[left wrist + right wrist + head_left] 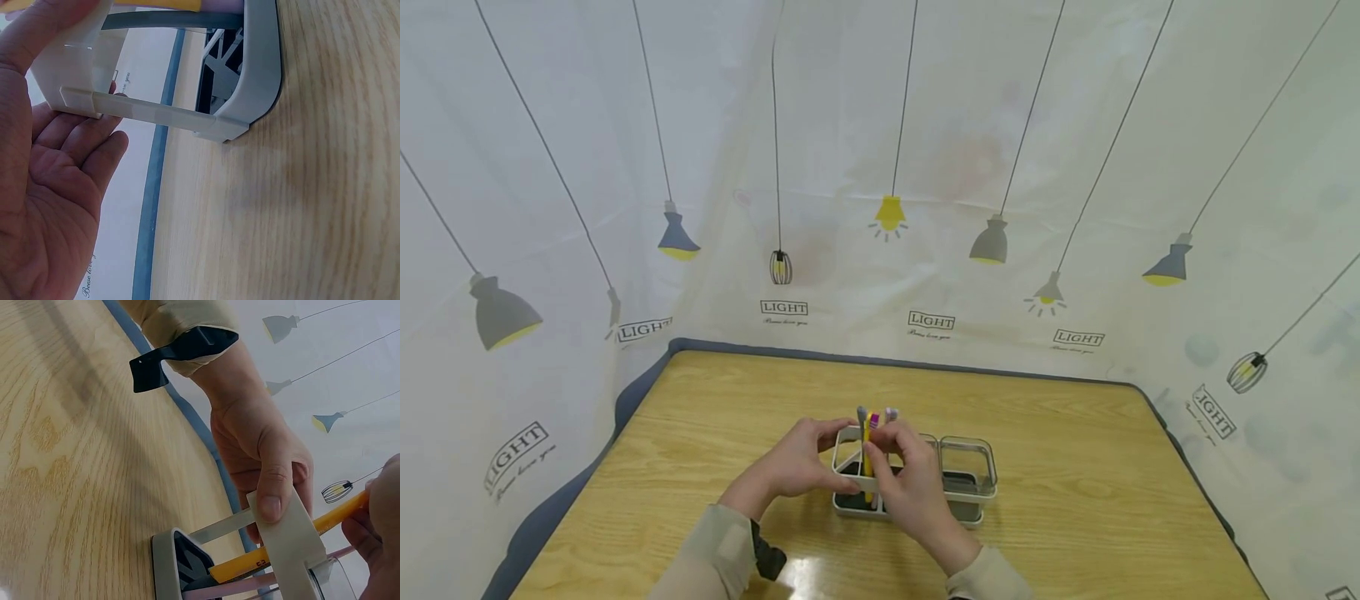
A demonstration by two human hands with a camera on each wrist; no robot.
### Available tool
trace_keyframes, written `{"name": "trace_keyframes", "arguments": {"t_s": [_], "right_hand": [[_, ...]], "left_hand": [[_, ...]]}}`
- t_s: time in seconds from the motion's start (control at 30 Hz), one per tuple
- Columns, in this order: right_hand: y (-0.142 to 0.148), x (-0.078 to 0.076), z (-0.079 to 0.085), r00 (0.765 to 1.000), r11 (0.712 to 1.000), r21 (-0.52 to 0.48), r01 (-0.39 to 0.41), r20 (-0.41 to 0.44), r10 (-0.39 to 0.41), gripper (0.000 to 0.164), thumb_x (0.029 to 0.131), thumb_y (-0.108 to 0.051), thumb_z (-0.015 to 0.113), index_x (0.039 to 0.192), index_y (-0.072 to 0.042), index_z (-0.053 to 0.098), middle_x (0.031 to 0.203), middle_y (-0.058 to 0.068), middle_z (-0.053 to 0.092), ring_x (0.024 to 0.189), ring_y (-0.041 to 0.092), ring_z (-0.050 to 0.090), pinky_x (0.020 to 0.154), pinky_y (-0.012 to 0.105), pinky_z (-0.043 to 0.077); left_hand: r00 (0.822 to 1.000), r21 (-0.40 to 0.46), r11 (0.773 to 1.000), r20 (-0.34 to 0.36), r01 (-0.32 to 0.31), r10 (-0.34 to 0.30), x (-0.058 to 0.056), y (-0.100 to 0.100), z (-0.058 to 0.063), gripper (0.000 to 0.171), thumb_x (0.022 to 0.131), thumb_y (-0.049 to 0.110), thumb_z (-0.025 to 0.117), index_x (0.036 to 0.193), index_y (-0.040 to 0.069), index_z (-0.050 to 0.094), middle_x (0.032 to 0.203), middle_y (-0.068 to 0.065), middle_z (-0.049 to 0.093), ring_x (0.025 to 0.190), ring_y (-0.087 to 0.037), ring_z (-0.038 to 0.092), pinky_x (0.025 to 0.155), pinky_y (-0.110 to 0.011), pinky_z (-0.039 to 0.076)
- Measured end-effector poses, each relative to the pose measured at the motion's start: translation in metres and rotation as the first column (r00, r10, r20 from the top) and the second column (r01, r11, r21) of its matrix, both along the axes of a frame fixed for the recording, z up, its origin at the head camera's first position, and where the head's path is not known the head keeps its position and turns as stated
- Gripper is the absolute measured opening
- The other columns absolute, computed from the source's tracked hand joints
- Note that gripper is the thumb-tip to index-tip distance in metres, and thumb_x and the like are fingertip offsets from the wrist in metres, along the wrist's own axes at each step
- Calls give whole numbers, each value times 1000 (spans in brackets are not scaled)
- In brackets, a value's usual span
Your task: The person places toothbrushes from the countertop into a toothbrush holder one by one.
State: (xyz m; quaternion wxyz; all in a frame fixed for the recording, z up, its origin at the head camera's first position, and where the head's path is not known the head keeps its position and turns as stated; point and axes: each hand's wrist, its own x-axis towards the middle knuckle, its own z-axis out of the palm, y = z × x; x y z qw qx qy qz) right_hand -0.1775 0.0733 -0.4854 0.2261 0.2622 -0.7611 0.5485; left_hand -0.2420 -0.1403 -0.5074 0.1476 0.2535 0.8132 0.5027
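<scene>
A white toothbrush holder point(968, 495) with a dark base tray stands on the table. My left hand point(797, 462) grips the left end of its upper frame; the right wrist view shows the thumb on the frame's front point(290, 544) and fingers behind. With thumb and fingers, my right hand point(916, 487) pinches a yellow toothbrush point(340, 514) with purple bristles, upright in the left section, its lower end by the base. A grey toothbrush point(862, 414) stands beside it, and a pale toothbrush head point(891, 412) shows behind the right fingers.
A clear cup point(992, 467) sits in the holder's right end, with another partly hidden beside it. The wooden table point(1075, 508) extends on both sides. A pale curtain printed with lamps point(850, 333) surrounds its back and sides.
</scene>
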Motion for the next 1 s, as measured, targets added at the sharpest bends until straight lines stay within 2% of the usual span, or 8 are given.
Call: {"name": "trace_keyframes", "arguments": {"t_s": [0.33, 0.5, 0.63, 1.0], "right_hand": [[0, 2, -4, 999, 999, 6, -44, 15, 44, 18, 97, 9, 71, 106, -5, 68, 102, 5, 69, 91, 18, 71, 82, 33, 63], [1, 3, -8, 999, 999, 32, -34, -39, 35, 15, 96, 10, 72, 104, 0, 67, 101, 5, 68, 91, 17, 71, 80, 32, 64], [1, 4, -10, 998, 998, 59, -19, -60, 23, 16, 94, 11, 74, 104, 0, 67, 101, 3, 68, 91, 16, 70, 78, 31, 63], [0, 6, -11, 1000, 996, 91, -7, 1, 7, 20, 93, 10, 75, 105, -4, 67, 101, 2, 67, 90, 12, 69, 78, 29, 63]], "left_hand": [[1000, -1, 1000, -3, 1, -1, 1, 1, 1, 88, 73, 36, 100, 150, 20, 61, 145, 7, 62, 141, -24, 54, 117, -48, 42], [1000, -7, 1000, 4, -2, 2, 1, 1, 3, 93, 74, 36, 100, 154, 16, 56, 148, 1, 60, 142, -29, 52, 117, -49, 43], [1000, -4, 1000, 7, 3, -3, 1, 0, 4, 95, 74, 36, 99, 155, 13, 55, 150, -3, 59, 143, -33, 51, 117, -51, 42], [1000, 14, 1000, 5, 15, -15, 0, 0, 0, 91, 75, 34, 100, 153, 13, 58, 148, -3, 61, 143, -33, 51, 117, -51, 42]]}}
